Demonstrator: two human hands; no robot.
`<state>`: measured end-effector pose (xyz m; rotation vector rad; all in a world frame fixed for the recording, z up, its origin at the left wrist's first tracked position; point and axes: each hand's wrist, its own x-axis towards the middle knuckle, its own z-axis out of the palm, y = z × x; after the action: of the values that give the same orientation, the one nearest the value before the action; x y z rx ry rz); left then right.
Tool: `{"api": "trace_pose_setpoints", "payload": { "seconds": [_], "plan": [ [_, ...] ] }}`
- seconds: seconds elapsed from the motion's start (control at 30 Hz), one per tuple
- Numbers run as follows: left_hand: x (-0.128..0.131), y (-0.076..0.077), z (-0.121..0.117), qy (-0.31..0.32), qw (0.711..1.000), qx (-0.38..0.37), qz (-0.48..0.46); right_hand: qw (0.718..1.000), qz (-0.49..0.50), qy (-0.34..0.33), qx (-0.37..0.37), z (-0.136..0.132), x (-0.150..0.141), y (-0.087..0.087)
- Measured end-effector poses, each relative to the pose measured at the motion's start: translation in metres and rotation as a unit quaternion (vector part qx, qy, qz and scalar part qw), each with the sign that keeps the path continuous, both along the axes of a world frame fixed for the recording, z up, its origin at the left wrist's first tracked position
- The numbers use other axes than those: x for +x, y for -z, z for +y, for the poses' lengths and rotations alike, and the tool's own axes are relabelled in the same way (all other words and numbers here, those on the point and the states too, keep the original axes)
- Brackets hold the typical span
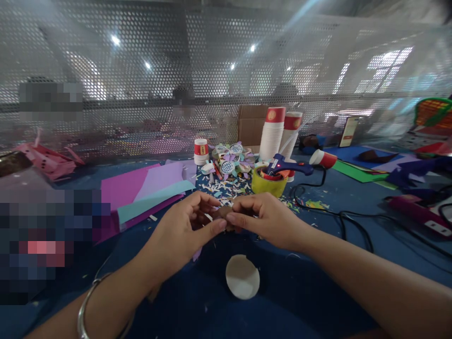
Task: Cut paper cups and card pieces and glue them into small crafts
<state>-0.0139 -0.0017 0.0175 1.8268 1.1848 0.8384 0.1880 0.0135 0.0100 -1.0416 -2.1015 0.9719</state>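
My left hand (183,226) and my right hand (270,220) meet above the middle of the table. Between their fingertips is a small brown piece (221,213), perhaps paper, pinched from both sides; the fingers hide most of it. Nearer to me, below the hands, lies a round off-white piece (243,278) that resembles a cut-down paper cup bottom. Just beyond the right hand stands a yellow tape roll (270,185), with a blue glue gun (287,165) resting on top. Paper scraps (229,188) are strewn past my fingertips.
Purple and blue paper sheets (148,188) lie at left. Behind the scraps are decorated paper pieces (229,162), a short cup stack (201,151) and tall paper cup stacks (272,134). A black cable (353,215) runs right to a power strip (416,214). A perforated metal panel (141,94) closes off the back.
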Motion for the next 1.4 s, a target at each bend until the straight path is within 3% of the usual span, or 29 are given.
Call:
{"api": "trace_pose_setpoints", "payload": {
  "seconds": [0.5,0.63,0.73,0.87,0.93,1.03,1.2,1.4],
  "plan": [
    [-0.003,0.0,0.007,0.032,0.998,-0.056,-0.027,1.0,-0.019,-0.017,0.001,-0.001,0.001,0.0],
    [-0.002,-0.001,0.007,-0.011,0.993,-0.083,-0.086,0.995,-0.04,0.037,0.085,0.003,0.013,-0.008],
    [-0.002,0.0,0.008,-0.034,0.984,-0.123,-0.126,0.96,-0.099,0.136,0.225,0.013,0.035,-0.013],
    [-0.002,0.003,0.009,-0.036,0.972,-0.16,-0.17,0.872,-0.204,0.265,0.356,0.033,0.071,-0.017],
    [-0.003,0.004,0.009,-0.035,0.971,-0.161,-0.17,0.828,-0.279,0.297,0.385,0.041,0.087,-0.016],
    [-0.005,0.006,0.01,-0.045,0.97,-0.166,-0.171,0.789,-0.36,0.342,0.361,0.049,0.101,-0.012],
    [-0.007,0.006,0.01,-0.046,0.964,-0.185,-0.187,0.804,-0.405,0.324,0.292,0.06,0.109,-0.001],
    [-0.006,0.003,0.008,-0.053,0.955,-0.205,-0.206,0.803,-0.4,0.325,0.298,0.064,0.112,0.002]
  ]
}}
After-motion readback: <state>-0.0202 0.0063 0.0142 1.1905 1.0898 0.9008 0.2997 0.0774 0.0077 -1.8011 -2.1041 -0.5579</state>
